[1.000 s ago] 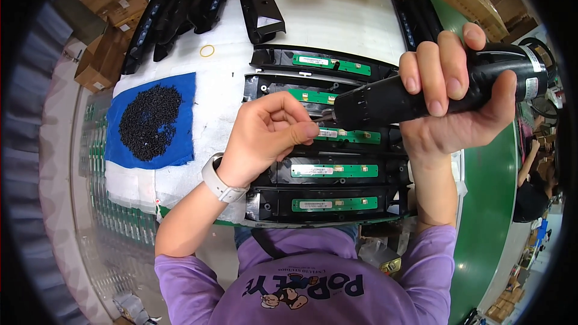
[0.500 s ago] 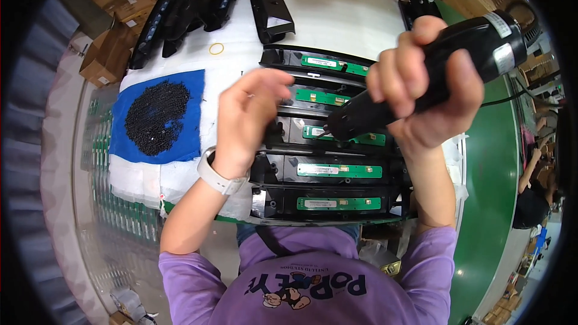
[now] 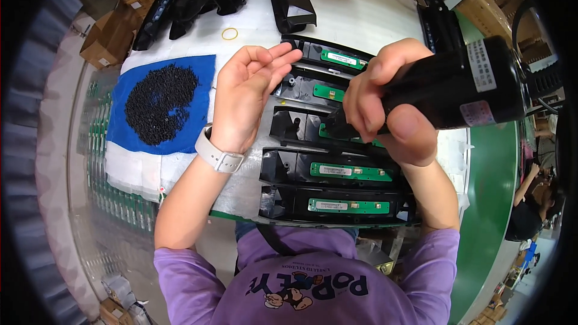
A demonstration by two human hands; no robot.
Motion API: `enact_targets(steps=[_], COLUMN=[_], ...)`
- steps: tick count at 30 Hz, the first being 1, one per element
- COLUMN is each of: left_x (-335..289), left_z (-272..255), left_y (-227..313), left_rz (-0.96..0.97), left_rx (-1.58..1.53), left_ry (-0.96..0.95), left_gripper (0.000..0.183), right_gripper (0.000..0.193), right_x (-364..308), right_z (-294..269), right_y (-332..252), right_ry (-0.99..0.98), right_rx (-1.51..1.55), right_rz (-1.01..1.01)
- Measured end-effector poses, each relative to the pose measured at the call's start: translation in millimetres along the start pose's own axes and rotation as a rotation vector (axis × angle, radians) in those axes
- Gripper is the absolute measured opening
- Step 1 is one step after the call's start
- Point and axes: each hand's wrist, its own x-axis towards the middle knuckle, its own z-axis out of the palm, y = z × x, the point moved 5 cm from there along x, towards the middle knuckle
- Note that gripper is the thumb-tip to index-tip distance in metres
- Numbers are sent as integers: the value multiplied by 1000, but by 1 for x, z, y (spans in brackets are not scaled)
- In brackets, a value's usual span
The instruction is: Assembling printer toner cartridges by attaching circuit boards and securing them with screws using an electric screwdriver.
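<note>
The right hand grips a tilted black power driver, the left hand hangs open, and that tilt could let it slip, scratching the third housing from the table's near edge.

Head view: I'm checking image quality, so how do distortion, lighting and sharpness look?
In the head view, the green floor strip bows toward the picture's dark rim; in the head view, the white table cover is bright, the curtain dim; in the head view, the power tool blends darkly into the black housings at its front end, while the left hand looks fairly sharp.
</note>
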Motion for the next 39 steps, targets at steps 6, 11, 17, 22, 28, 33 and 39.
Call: enact_targets(steps=[6, 11, 17, 22, 28, 33, 39], left_x=[-2, -9, -10, -10, -25, -38, -38], left_z=[-3, 8, 12, 11, 30, 50, 47], left_y=[-5, -12, -10, -12, -4, -20, -21], left_rz=[-228, -256, -127, -175, -52, -342, -205], left_rx=[-104, 123, 168, 232, 126, 89, 171], left_ry=[-231, -109, -109, -169, -339, -526, -485], left_gripper=[14, 19, 17, 11, 15, 14, 15], right_gripper=[35, 31, 30, 39, 38, 35, 32], right_x=[4, 6, 2, 9, 13, -4, -4], right_z=[19, 22, 18, 0, -15, -35, -34], right_y=[12, 11, 8, -23, -71, -90, -79], right_ry=[-148, -181, -184, -126, -13, 46, 72], right_rx=[-211, -203, -383, -17, 255, 312, 294], right_rz=[71, 111, 15, 16, -188, -175, -187])
